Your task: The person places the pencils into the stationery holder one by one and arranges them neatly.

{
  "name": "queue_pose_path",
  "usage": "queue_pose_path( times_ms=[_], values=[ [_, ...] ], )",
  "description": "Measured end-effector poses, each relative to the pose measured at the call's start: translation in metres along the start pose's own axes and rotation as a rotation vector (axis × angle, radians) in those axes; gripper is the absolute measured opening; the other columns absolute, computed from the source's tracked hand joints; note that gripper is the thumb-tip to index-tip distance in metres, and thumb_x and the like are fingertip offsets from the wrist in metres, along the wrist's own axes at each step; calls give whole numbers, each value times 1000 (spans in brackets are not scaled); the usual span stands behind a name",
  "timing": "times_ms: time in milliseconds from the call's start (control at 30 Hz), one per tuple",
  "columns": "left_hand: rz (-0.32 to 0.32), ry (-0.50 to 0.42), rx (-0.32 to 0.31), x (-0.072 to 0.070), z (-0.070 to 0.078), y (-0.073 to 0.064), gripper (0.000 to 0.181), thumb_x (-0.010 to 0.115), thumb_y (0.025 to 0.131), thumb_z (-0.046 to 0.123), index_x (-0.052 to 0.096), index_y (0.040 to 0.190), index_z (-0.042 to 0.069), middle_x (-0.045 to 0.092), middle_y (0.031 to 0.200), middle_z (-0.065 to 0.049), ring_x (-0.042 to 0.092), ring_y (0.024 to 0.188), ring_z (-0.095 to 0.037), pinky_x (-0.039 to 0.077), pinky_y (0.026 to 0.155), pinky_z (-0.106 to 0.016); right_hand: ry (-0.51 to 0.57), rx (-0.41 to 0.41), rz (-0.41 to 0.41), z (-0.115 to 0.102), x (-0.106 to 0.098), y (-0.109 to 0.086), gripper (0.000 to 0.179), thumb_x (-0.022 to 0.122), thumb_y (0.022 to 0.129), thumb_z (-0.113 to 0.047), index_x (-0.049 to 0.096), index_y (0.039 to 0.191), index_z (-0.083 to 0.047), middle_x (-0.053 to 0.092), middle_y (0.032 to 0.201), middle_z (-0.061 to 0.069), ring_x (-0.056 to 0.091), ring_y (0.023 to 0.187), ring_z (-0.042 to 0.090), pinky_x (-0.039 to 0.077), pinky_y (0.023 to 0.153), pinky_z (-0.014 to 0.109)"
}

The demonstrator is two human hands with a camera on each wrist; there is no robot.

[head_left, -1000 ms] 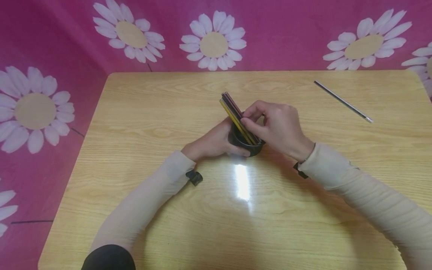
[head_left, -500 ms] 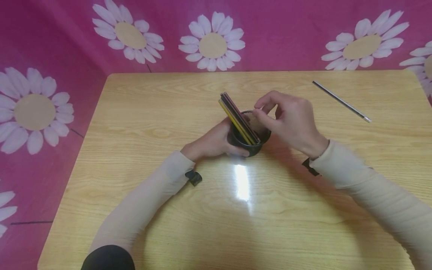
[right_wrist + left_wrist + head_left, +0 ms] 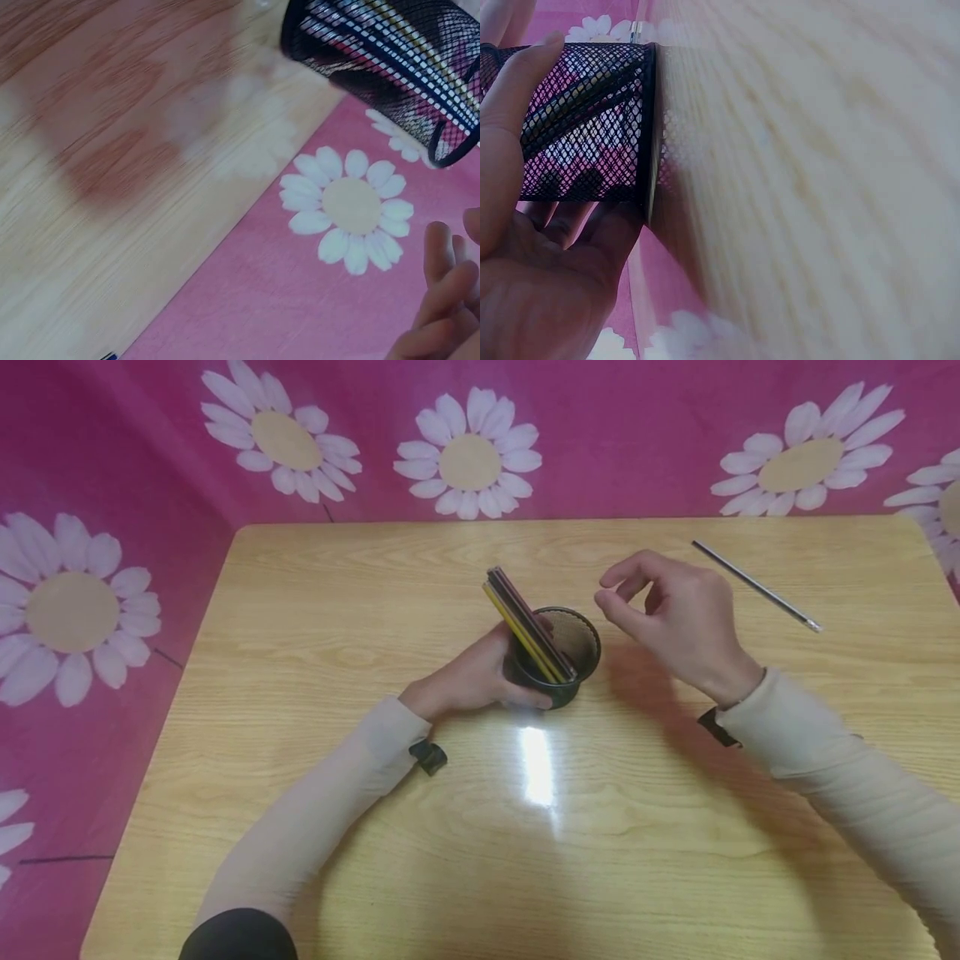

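Note:
My left hand (image 3: 476,672) grips a black wire-mesh pencil cup (image 3: 582,639) near the middle of the table. In the left wrist view, the thumb (image 3: 517,86) lies across the mesh and the other fingers wrap its far side. Several pencils (image 3: 525,627), yellow and dark, lean leftward out of the cup; they also show through the mesh wall (image 3: 619,161). Right of the cup, apart from it, my right hand (image 3: 678,622) is raised over the table with loosely bent fingers and nothing between thumb and fingertips.
A single dark-and-silver pencil (image 3: 757,587) with a pale end lies at the back right, beyond my right hand. The wooden table (image 3: 360,577) ends at a pink flowered cloth (image 3: 622,439) behind it and on the left.
My right hand has let go of the pencils in the cup and moved right, away from the rim. The left hand, the cup and the lone pencil have stayed put.

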State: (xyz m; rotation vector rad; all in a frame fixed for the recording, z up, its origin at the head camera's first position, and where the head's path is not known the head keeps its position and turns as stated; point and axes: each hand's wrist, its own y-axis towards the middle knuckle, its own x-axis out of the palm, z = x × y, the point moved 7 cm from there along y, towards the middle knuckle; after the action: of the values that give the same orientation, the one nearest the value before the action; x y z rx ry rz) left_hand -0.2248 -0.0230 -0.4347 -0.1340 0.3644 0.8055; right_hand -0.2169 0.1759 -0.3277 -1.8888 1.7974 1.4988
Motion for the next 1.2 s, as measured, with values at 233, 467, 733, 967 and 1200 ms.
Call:
queue_pose_path(
  times_ms=[233,467,733,967,1200],
  values=[
    [5,-13,11,1,-18,4,104,103,75,25,44,158,1,56,153,-8,49,143,-14,25,127,-27,-25,62,5,18,-8,-4,14,81,98,-20,80,104,-8,79,86,2,50,64,6,35,62,20],
    [6,-9,17,2,-17,5,105,103,75,21,43,158,0,55,154,-13,49,144,-19,27,128,-29,-61,95,-14,30,-12,-6,15,80,97,-19,79,106,-7,80,88,3,52,65,7,35,62,19],
    [3,-22,25,2,-29,9,106,105,71,25,46,157,3,58,149,-8,51,141,-16,28,127,-29,-124,92,-26,46,-16,-10,16,79,98,-18,79,108,-6,80,91,5,53,65,9,35,62,20],
    [8,-49,33,3,-39,10,110,106,71,28,44,159,6,55,155,-5,48,145,-13,25,127,-25,-171,148,-43,66,-22,-10,18,79,99,-22,80,108,-7,81,96,8,49,62,2,34,60,21],
    [-5,-38,-1,1,3,-2,103,99,77,10,39,159,-5,52,157,-20,48,147,-23,25,128,-30,-216,217,-74,89,-25,-12,21,76,101,-25,79,112,-7,81,102,11,50,64,5,33,61,28]
  ],
)
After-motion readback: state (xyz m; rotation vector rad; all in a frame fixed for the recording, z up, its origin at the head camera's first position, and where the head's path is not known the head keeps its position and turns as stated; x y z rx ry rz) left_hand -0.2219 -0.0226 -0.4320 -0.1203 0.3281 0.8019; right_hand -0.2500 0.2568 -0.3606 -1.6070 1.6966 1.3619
